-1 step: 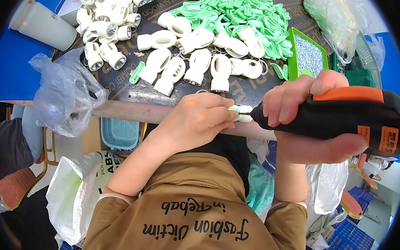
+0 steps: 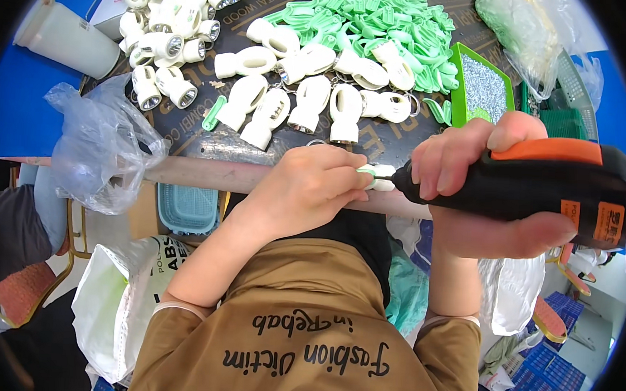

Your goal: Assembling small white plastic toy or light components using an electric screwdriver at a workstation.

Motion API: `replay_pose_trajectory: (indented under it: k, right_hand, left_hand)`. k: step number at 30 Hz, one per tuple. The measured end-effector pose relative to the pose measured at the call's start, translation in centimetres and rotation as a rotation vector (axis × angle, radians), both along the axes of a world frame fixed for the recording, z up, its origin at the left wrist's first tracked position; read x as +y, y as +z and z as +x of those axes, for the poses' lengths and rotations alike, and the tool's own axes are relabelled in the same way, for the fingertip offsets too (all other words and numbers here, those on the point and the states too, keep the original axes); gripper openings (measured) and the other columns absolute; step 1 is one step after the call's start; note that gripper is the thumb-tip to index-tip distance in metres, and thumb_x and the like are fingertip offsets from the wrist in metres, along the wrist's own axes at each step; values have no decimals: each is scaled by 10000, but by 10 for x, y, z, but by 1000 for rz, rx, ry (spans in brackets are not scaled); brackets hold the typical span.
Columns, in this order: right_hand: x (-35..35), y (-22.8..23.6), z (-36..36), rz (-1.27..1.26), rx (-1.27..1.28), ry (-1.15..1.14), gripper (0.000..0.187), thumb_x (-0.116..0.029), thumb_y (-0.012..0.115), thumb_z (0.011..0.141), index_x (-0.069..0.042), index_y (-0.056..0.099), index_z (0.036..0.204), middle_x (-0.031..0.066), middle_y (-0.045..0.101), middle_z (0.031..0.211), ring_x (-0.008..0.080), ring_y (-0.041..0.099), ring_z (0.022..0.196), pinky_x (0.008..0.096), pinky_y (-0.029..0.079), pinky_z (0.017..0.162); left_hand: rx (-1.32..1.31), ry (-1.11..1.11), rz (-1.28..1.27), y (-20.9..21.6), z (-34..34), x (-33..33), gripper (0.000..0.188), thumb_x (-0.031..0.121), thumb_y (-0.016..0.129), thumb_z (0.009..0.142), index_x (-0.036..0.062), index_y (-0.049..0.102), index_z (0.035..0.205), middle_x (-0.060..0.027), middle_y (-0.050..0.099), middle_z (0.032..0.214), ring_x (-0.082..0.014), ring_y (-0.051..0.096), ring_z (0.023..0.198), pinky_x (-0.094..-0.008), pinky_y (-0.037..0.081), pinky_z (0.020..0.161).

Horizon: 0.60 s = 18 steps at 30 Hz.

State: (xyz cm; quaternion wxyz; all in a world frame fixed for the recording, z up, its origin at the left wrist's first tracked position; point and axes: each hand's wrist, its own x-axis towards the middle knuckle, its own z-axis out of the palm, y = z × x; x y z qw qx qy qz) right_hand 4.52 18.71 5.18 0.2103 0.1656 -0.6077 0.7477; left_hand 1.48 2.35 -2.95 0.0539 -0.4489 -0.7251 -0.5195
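Observation:
My left hand [image 2: 315, 188] is closed on a small white flashlight [image 2: 382, 180] at the table's front edge. A bit of light green shows beside its fingertips, and the hand hides most of the flashlight. In my right hand [image 2: 471, 184] is a black and orange electric screwdriver [image 2: 543, 177], held level with fingers and thumb wrapped round it. Its thin bit points left and meets the flashlight by my left fingertips. Just beyond lie several white flashlights [image 2: 309, 106] with key rings. Behind them is a heap of light green plastic pieces [image 2: 380, 27].
More white flashlights [image 2: 168, 43] are piled at the far left, near a white bucket [image 2: 68, 37]. A green tray [image 2: 455, 82] of small silvery screws stands at the right. Clear plastic bags [image 2: 105, 143] hang over the left edge. Below the table are a blue basket [image 2: 187, 209] and a white sack [image 2: 113, 305].

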Motion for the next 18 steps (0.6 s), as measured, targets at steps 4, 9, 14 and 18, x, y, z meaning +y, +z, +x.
replay_pose_trajectory:
  k: [4, 9, 14, 18]
  right_hand:
    - [-10, 9, 5, 18, -178, -240, 761, -806, 445, 647, -85, 439, 889, 52, 464, 538, 153, 419, 405, 289, 383, 424]
    - [-5, 0, 6, -221, -138, -185, 755, -779, 434, 686, -73, 457, 954, 54, 446, 550, 154, 402, 428, 294, 360, 444]
    - [12, 9, 6, -305, -1, -317, 752, -732, 385, 762, -52, 429, 1079, 50, 471, 608, 150, 437, 482, 281, 366, 473]
    - [44, 3, 7, -247, -62, -570, 694, -673, 434, 783, -49, 435, 1085, 95, 525, 797, 210, 547, 712, 341, 460, 515]
  left_hand:
    - [-17, 5, -1, 2, 0, 2, 191, -2, 722, 615, 27, 652, 791, -109, 630, 837, -234, 628, 671, -311, 520, 577]
    - [10, 4, 7, 3, 0, 1, 178, 18, 728, 623, 24, 651, 784, -114, 635, 842, -229, 628, 663, -303, 515, 569]
    - [-22, 10, -44, 3, 1, 0, 179, 94, 702, 685, 44, 615, 833, -106, 627, 845, -271, 612, 738, -331, 505, 630]
    - [-378, 58, 63, 12, 8, -2, 273, 84, 672, 737, 50, 582, 993, -111, 604, 915, -240, 611, 773, -314, 503, 648]
